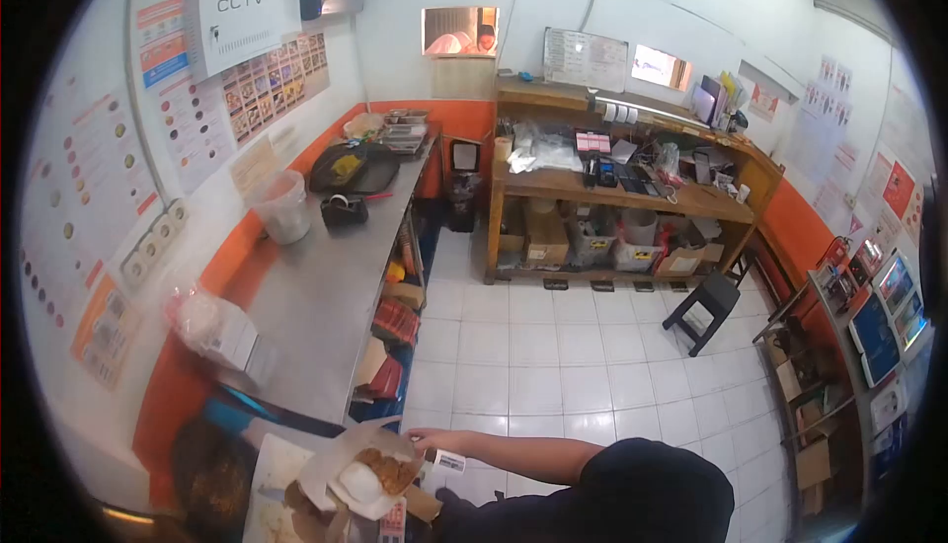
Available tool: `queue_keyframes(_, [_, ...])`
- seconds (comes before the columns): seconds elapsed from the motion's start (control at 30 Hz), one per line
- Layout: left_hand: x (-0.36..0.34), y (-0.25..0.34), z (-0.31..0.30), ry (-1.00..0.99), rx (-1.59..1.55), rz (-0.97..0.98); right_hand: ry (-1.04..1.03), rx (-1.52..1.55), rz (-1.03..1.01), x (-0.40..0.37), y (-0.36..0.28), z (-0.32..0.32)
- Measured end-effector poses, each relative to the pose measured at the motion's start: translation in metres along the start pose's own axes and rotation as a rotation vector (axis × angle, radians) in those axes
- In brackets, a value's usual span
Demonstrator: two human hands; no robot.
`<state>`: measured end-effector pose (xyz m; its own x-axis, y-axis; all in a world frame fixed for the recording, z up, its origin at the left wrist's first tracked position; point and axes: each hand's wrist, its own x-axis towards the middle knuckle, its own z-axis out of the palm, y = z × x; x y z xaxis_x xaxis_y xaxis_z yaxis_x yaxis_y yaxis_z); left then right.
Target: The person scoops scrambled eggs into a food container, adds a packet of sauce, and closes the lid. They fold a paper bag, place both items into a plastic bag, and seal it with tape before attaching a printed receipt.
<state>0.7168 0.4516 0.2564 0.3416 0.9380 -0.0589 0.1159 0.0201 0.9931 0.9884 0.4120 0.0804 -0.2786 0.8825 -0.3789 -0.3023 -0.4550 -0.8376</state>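
Note:
A paper food box (pixel 370 437) stands open at the bottom of the head view, its flaps raised. Inside it are a white mound of rice (pixel 370 484) and a brown, crumbly-looking food (pixel 393 466). My right hand (pixel 434 440) reaches in from the right, with its fingers closed at the box's right edge. At the box's lower left, my left hand (pixel 298 496) grips its side, partly hidden by the cardboard. A white board or tray (pixel 275 459) with stains lies beside the box. Near my right hand is a white label (pixel 451 461).
A steel counter (pixel 311 291) runs along the left wall, carrying a tape dispenser (pixel 344 209), a plastic bucket (pixel 280 205) and a black tray (pixel 355 168). A dark pan (pixel 212 464) is at lower left. Ahead stands a wooden desk (pixel 632 197); a black stool (pixel 703 311) is at right.

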Motion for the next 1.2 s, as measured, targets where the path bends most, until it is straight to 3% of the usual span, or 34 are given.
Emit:
queue_keyframes(0.13, [0.079,-0.025,0.021,0.097,-0.109,-0.016,0.216,0.030,-0.046,0.020,-0.030,-0.085])
queue_keyframes(0.2, [0.135,-0.108,-0.004,0.176,-0.096,-0.185,0.290,0.025,-0.024,0.031,-0.054,-0.120])
queue_keyframes(0.27, [0.196,-0.202,-0.014,0.085,0.610,-0.013,0.322,0.106,-0.033,0.059,-0.072,-0.158])
queue_keyframes(0.33, [0.243,-0.187,-0.015,0.063,1.005,-0.099,0.323,0.225,-0.012,0.098,-0.103,-0.174])
queue_keyframes(0.37, [0.272,-0.173,0.006,0.221,0.582,-0.264,0.344,0.257,0.015,0.118,-0.121,-0.186])
queue_keyframes(0.43, [0.308,-0.160,0.039,0.368,0.120,-0.372,0.390,0.240,0.053,0.139,-0.146,-0.216])
queue_keyframes(0.5, [0.357,-0.181,0.056,0.407,0.108,-0.275,0.393,0.163,0.048,0.186,-0.162,-0.252])
queue_keyframes(0.57, [0.419,-0.254,0.045,0.187,0.993,0.119,0.334,0.209,0.048,0.242,-0.169,-0.302])
queue_keyframes(0.63, [0.457,-0.221,0.054,0.146,0.364,-0.236,0.332,0.262,0.074,0.281,-0.195,-0.322])
queue_keyframes(0.7, [0.487,-0.168,0.073,0.251,-0.352,-0.529,0.402,0.194,0.068,0.319,-0.242,-0.343])
queue_keyframes(0.8, [0.491,-0.089,0.103,0.330,-0.415,-0.383,0.624,0.010,-0.036,0.372,-0.300,-0.368])
queue_keyframes(0.87, [0.485,-0.088,0.110,0.280,-0.361,-0.335,0.839,-0.462,-0.309,0.440,-0.280,-0.444])
queue_keyframes(0.97, [0.491,-0.062,0.134,0.212,-0.359,-0.391,0.689,-0.535,-0.420,0.426,-0.345,-0.425])
queue_keyframes(1.07, [0.514,-0.037,0.183,0.017,-0.448,-0.451,-0.147,-0.542,-0.227,0.381,-0.426,-0.371])
queue_keyframes(1.1, [0.522,-0.030,0.202,-0.073,-0.484,-0.456,-0.281,-0.629,-0.265,0.379,-0.427,-0.371])
queue_keyframes(1.2, [0.560,-0.003,0.253,-0.059,-0.640,-0.569,-0.615,-0.766,-0.447,0.397,-0.428,-0.393])
